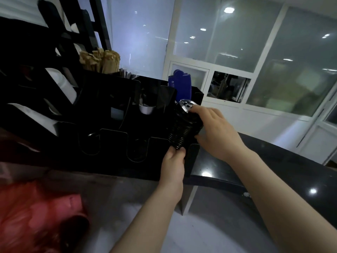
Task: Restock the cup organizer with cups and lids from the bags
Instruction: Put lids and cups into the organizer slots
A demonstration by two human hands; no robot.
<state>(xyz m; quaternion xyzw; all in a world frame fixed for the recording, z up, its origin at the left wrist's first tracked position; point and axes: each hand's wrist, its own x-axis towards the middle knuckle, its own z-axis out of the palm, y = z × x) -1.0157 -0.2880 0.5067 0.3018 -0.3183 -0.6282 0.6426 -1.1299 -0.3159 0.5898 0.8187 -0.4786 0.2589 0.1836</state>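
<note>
The left hand (173, 167) is gripping the lower end of a tilted stack of black lids (184, 130), its fingertips hidden behind the stack. The right hand (217, 132) is clasping the upper end, with its forefinger lying on the glinting top lid, where any marking is too blurred to read. The stack is hanging over the rightmost slot of the black organizer (109, 161), which is standing at the bench's (127, 194) right edge. Dark compartments are swallowing their contents. A red bag (36, 212), blurred, is being cut off at the near left corner.
</note>
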